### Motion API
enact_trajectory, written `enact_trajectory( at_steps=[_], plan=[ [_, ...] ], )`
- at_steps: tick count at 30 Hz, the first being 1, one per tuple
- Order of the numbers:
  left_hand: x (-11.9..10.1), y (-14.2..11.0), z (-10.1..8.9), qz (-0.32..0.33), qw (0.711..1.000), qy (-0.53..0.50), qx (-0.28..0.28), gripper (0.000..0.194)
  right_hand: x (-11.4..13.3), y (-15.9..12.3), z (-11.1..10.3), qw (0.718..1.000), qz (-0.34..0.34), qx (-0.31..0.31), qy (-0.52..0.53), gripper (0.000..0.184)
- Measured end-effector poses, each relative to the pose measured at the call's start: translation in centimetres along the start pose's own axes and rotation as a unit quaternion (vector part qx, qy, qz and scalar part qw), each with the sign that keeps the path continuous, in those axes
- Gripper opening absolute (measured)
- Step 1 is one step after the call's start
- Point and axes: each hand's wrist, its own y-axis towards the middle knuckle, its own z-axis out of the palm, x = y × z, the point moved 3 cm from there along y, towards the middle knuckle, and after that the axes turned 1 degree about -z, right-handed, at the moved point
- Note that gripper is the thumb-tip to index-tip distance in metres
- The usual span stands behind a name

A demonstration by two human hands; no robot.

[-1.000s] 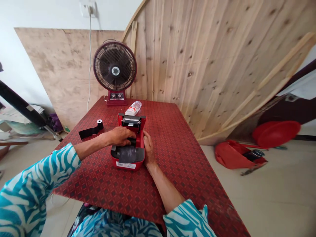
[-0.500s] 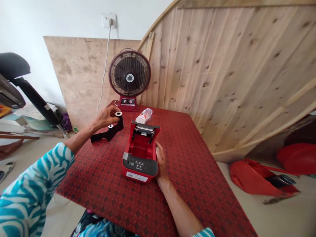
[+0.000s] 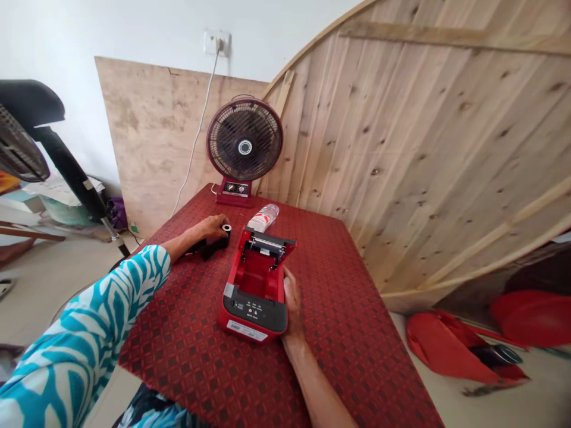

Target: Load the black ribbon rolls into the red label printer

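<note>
A red label printer (image 3: 255, 291) stands on the table with its lid raised and its red inner bay exposed. My right hand (image 3: 292, 303) is closed around the printer's right side, its fingers partly hidden behind the casing. Farther off to the left, my left hand (image 3: 212, 228) is low over the tabletop, fingers curled on a black ribbon roll (image 3: 218, 245) with a white core end showing. More black ribbon lies under that hand and wrist, partly covered.
A clear plastic bottle (image 3: 264, 218) lies behind the printer. A dark red table fan (image 3: 245, 147) stands at the table's back, its cord running to a wall socket (image 3: 217, 43). Wood panelling (image 3: 383, 148) rises behind. Red bags (image 3: 446, 348) sit on the floor at right.
My left hand has lowered the black ribbon roll toward the tabletop. My right hand still holds the printer's side, and the whole view has shifted slightly.
</note>
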Motion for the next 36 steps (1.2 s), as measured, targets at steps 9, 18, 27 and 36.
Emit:
enact_trajectory(
  at_steps=[9, 18, 27, 36],
  plan=[
    [5.9, -3.3, -5.9, 0.003, 0.994, -0.101, 0.037, 0.046, -0.3, 0.1, 0.1, 1.0, 0.009, -0.011, 0.022, 0.048],
    [6.9, -5.5, -3.0, 0.001, 0.987, -0.141, 0.073, 0.051, -0.2, 0.0, 0.1, 1.0, 0.008, -0.018, 0.001, 0.051],
    [5.7, -6.7, -2.2, -0.025, 0.982, -0.189, 0.002, 0.035, -0.2, 0.1, 0.0, 0.999, -0.028, -0.007, -0.024, 0.046],
    [0.0, -12.0, -2.4, -0.009, 0.945, -0.326, 0.031, 0.044, 0.1, 0.0, 0.3, 0.999, 0.011, -0.025, 0.021, 0.048]
  ],
)
